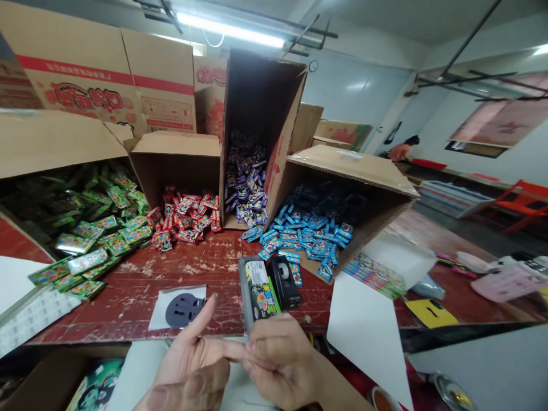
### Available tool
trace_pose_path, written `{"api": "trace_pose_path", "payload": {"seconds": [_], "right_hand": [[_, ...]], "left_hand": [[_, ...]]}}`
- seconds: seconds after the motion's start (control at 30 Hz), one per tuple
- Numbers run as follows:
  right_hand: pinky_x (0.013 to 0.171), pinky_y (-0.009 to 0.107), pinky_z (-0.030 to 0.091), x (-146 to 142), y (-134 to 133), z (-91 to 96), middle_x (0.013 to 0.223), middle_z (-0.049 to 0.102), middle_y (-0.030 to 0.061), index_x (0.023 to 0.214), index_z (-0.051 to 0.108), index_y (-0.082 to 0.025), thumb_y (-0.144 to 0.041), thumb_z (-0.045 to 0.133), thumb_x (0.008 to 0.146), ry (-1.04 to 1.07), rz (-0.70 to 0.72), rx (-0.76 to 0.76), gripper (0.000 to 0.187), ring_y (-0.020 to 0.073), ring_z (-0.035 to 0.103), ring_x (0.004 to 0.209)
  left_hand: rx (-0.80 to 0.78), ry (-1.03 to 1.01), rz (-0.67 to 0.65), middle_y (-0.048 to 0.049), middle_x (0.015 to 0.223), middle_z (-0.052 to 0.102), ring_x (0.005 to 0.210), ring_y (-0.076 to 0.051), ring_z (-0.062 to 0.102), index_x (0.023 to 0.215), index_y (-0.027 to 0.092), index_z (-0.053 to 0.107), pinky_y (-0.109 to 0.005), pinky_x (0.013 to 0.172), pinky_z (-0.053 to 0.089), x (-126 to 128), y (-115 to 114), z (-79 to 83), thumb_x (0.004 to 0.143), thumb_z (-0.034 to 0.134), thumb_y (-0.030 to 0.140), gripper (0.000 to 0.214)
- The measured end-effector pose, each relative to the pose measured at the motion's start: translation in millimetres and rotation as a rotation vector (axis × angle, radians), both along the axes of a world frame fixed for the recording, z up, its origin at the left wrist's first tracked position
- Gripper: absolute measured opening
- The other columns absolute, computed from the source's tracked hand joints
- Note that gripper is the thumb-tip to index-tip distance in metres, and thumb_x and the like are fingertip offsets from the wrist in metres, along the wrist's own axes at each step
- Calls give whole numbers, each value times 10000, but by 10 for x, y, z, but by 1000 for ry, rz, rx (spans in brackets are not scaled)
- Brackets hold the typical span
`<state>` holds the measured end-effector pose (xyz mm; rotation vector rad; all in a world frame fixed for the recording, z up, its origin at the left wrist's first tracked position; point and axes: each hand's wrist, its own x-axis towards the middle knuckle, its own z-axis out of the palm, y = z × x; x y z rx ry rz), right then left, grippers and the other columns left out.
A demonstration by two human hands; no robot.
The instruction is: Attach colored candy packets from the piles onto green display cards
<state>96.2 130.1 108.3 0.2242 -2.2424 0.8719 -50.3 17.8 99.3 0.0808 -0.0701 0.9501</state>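
Observation:
At the table's front edge, my left hand (192,362) has its thumb raised and its index finger stretched to the right, the other fingers loosely curled around nothing. My right hand (282,357) is closed around the tip of that index finger; anything small between them is hidden. Just beyond my right hand, a green printed candy box (262,294) lies in a grey tray (246,285). Beside it stands a black tape dispenser (285,282). A dark round disc (184,310) rests on a white sheet (157,314) beyond my left hand.
Open cartons hold green packets (115,222), red packets (188,214), purple packets (248,182) and blue packets (308,234), some spilling onto the red table (192,268). White boards (368,331) and a yellow card (431,313) lie right. Another person (402,149) is far back.

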Motion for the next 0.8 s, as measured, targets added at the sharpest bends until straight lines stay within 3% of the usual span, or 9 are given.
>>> {"api": "trace_pose_path", "payload": {"seconds": [0.17,0.23,0.33,0.47,0.6,0.67,0.8], "right_hand": [[491,178,360,0,6,42,579,464,-37,670,436,-211,-75,502,786,-7,2,-63,191,73,426,511],[514,172,403,-3,12,23,593,527,-27,717,487,-201,-101,562,786,-12,-48,-122,142,73,478,525],[541,179,453,-6,27,-78,624,601,-20,788,538,-199,-120,666,731,-9,-103,-264,161,85,567,546],[534,192,480,-32,44,-214,706,626,-8,841,530,-221,-108,679,693,-30,74,-558,238,102,621,584],[501,182,456,-75,37,-153,677,581,-28,807,496,-235,-111,640,681,24,110,-517,228,95,602,550],[475,157,426,-96,24,-68,647,547,-48,792,463,-238,-63,576,705,51,102,-441,226,63,558,485],[474,163,418,-138,6,36,599,513,-44,762,430,-229,-34,498,752,74,58,-315,207,59,497,458]], "left_hand": [[-17,-368,68,-35,484,649,99,-29,258,1223,196,597,-169,184,356,116,-19,-32,890,213,618,661],[-41,-394,87,-49,521,664,110,-21,269,1246,195,578,-167,175,344,115,-20,-41,890,220,617,658],[-89,-253,123,5,425,612,89,2,167,1282,221,542,-126,165,281,78,2,9,895,259,605,614],[-85,29,68,48,330,549,65,-2,60,1297,201,527,-149,210,358,-10,23,164,882,291,622,636],[-147,197,9,39,341,566,59,-9,34,1245,180,579,-175,197,362,-72,-5,195,873,315,628,640],[-186,80,53,24,355,580,64,-12,90,1202,173,614,-148,162,299,-48,-17,141,882,335,605,605],[-165,-431,144,-37,465,636,169,-61,428,1172,112,620,-118,149,269,67,-21,37,899,316,576,618]]}}
